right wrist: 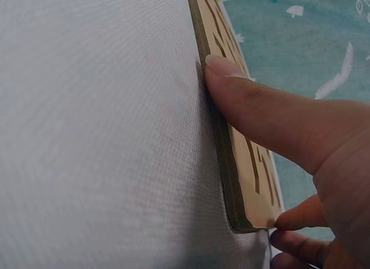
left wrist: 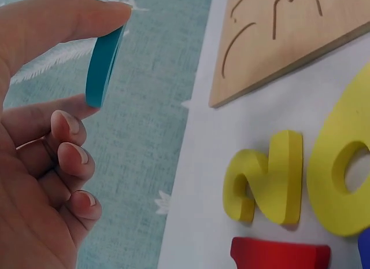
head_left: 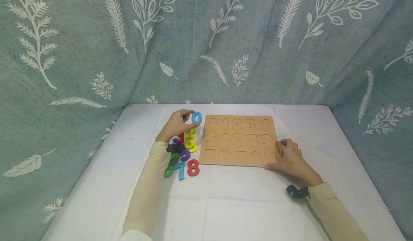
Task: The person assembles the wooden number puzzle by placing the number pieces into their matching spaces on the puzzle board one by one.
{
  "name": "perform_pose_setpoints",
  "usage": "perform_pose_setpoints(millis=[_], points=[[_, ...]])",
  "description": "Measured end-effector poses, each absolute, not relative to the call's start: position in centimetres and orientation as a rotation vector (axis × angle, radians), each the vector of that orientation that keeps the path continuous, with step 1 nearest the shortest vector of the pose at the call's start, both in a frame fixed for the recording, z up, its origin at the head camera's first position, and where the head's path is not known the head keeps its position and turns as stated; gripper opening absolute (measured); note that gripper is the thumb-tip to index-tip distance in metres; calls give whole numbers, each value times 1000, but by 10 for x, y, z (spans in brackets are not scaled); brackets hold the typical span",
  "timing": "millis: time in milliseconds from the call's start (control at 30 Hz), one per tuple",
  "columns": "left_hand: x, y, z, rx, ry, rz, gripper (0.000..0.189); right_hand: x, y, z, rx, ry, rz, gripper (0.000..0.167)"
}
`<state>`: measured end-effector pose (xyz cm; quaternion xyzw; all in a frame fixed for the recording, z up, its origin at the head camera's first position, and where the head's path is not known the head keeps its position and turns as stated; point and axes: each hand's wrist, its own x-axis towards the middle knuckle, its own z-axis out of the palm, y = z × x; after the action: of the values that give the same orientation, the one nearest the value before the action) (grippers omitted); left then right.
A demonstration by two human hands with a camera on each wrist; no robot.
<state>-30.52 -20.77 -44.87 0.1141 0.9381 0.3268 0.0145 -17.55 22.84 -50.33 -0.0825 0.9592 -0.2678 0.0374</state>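
My left hand (head_left: 177,124) pinches a blue number 0 (head_left: 196,117) between thumb and index finger. It is raised above the pile, just left of the wooden number puzzle board (head_left: 238,142). In the left wrist view the blue 0 (left wrist: 104,66) shows edge-on, with the other fingers curled below it. My right hand (head_left: 292,160) grips the board's near right corner. In the right wrist view its thumb (right wrist: 248,95) presses the near edge and its index finger touches the right side. The board's number and shape recesses are unfilled.
Left of the board lie loose number pieces: a yellow 2 (head_left: 190,133), a yellow 9 (head_left: 190,146), a red 1 (head_left: 181,137), a red 8 (head_left: 193,168), a blue 7 (head_left: 180,170), and several purple and green ones. A white cloth (head_left: 238,205) covers the table; patterned curtains (head_left: 193,47) surround it.
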Motion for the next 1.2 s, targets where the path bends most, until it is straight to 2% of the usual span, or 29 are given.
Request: perform_pose_setpoints(millis=[633, 1000, 1200], points=[[-321, -183, -451, 371, 2858, 1056, 64, -177, 229, -501, -249, 2953, -813, 123], [-334, -180, -462, 493, 2811, 1111, 59, -178, 229, -505, -232, 2946, -813, 124], [-338, -177, -468, 466, 2762, 1137, 64, -178, 229, -507, -231, 2939, -822, 124]])
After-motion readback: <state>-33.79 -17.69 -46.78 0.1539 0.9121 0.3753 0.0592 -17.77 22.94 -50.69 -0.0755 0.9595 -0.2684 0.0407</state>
